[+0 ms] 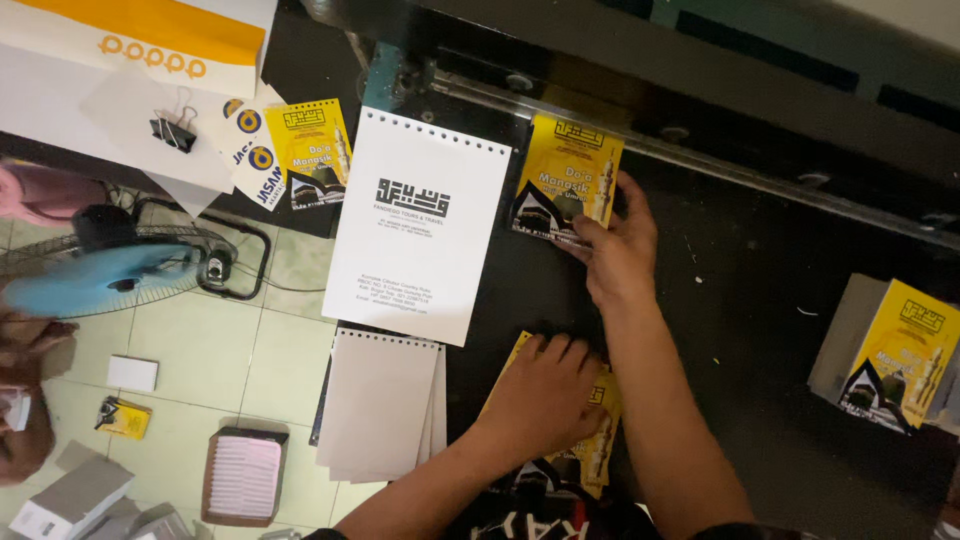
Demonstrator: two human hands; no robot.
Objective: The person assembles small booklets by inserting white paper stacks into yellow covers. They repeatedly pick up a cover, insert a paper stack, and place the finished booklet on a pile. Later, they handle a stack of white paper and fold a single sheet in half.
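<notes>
My right hand (615,255) rests on a yellow paper booklet (565,180) against the metal rail (700,150) on the black counter (760,330). My left hand (545,395) lies on another yellow booklet (595,440), nearer me. Left of both lies a white punched cardboard sheet (420,225); a stack of yellow booklets (890,355) sits far right.

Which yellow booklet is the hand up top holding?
Start at the big white punched sheet on the black table. Just right of it, the right hand pinches a yellow booklet against the metal rail. It alone touches that rail.
</notes>
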